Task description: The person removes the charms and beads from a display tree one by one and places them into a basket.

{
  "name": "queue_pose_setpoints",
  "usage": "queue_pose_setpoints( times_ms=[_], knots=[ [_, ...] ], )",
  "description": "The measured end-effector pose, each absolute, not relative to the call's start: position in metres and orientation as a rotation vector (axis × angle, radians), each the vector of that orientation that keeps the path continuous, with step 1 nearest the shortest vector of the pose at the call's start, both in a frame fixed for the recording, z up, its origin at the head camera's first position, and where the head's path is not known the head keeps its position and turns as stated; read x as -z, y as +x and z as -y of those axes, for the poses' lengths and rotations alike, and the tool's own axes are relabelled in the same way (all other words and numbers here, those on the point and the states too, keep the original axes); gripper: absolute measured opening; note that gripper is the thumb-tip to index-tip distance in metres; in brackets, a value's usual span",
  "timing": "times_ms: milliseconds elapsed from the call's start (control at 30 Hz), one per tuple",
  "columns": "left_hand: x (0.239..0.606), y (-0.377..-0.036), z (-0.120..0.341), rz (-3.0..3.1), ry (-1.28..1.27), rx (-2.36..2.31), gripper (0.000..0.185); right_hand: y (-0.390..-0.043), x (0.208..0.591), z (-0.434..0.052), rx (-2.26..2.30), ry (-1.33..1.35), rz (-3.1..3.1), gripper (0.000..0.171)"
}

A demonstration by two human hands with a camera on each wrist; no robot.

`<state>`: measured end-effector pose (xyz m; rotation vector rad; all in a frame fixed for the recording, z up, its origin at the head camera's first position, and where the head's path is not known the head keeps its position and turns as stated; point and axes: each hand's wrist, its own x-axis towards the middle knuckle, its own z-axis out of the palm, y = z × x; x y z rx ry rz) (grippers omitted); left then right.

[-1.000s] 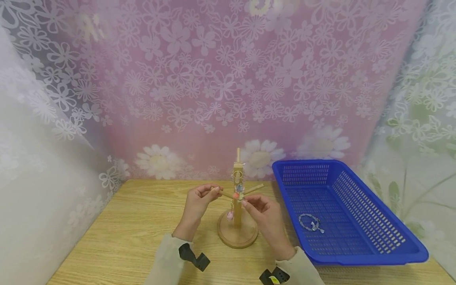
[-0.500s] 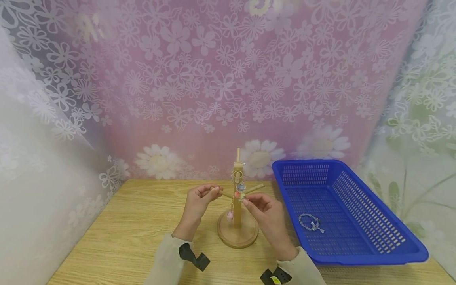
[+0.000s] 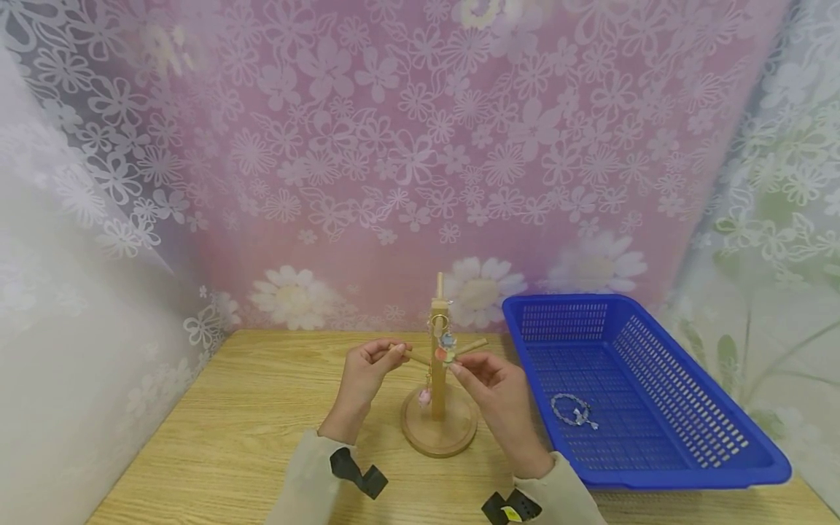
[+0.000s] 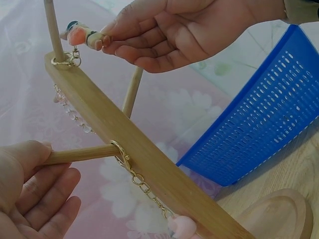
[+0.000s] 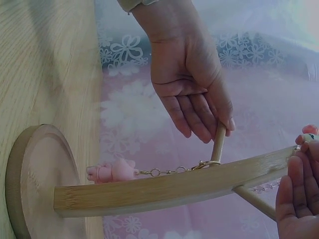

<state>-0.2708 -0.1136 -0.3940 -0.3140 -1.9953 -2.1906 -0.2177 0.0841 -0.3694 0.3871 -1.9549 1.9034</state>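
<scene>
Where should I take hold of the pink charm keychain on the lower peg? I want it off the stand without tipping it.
Take the pink charm from the front, lift it and walk its ring outward along the peg, away from the post. It hangs free on its chain, and the left hand already holds that peg's tip.

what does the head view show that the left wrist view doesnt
Only the head view shows the beaded bracelet lying in the blue basket and the whole table. Only the left wrist view shows the gold ring and chain hooked on the peg. Both show the wooden stand, the left hand holding a peg and the right hand pinching a small charm.
</scene>
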Motion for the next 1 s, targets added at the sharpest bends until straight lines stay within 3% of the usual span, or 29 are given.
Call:
queue_pose_setpoints(
  times_ms=[1000],
  knots=[
    [0.3925,-0.2694,0.1127,1.975,-0.281,2.217,0.017,-0.2097,0.3598,-0.0871,-1.893,0.502,1.889,0.010]
  ],
)
